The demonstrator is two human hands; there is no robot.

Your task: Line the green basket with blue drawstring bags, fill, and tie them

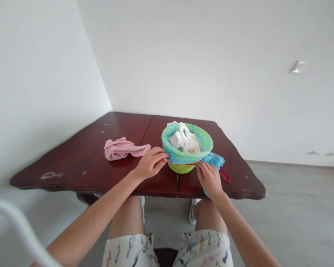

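Note:
On the table stands a yellow-green wastebasket (181,169), lined with a translucent blue trash bag (176,158) that folds over its rim. Crumpled white plastic bags (185,138) lie inside it. My left hand (152,163) pinches the trash bag's edge at the basket's left front, by the red drawstring. With bent fingers, my right hand (210,178) grips the same edge at the right front. A loose part of the blue bag (213,160) spreads onto the table behind my right hand, and a red drawstring loop (225,175) hangs beside it.
A crumpled pink cloth (123,148) lies left of the basket on the dark red wooden table (100,178). White walls rise behind and to the left. My legs are under the table's front edge. A white curved bar (15,218) crosses the lower left.

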